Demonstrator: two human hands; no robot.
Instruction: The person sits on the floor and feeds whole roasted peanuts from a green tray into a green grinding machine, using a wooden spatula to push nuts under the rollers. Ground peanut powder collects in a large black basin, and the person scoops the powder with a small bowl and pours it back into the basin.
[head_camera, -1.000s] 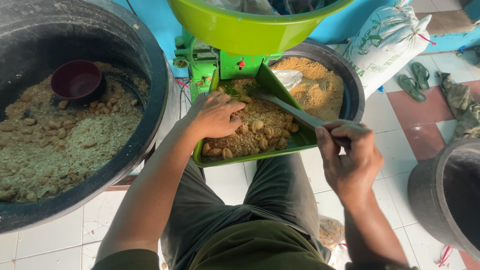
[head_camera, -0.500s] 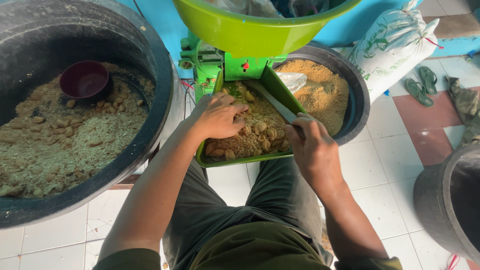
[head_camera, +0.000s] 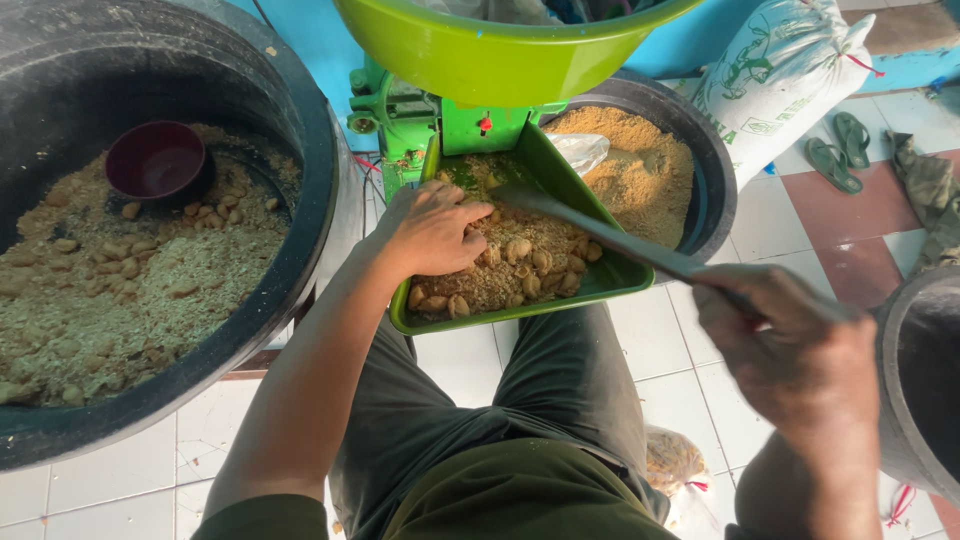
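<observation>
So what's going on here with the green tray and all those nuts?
A seated person has the left hand resting on peanuts in shells in a green tray under a green machine. The right hand holds a dark flat tool reaching into the tray. A big black tub of the same mix sits alongside.

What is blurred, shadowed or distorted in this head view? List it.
Head view: the right hand and the stick it grips are smeared by motion; the left hand on the green tray is sharp; soft daylight, no glare; the big black tub bows at the frame edge.
</observation>
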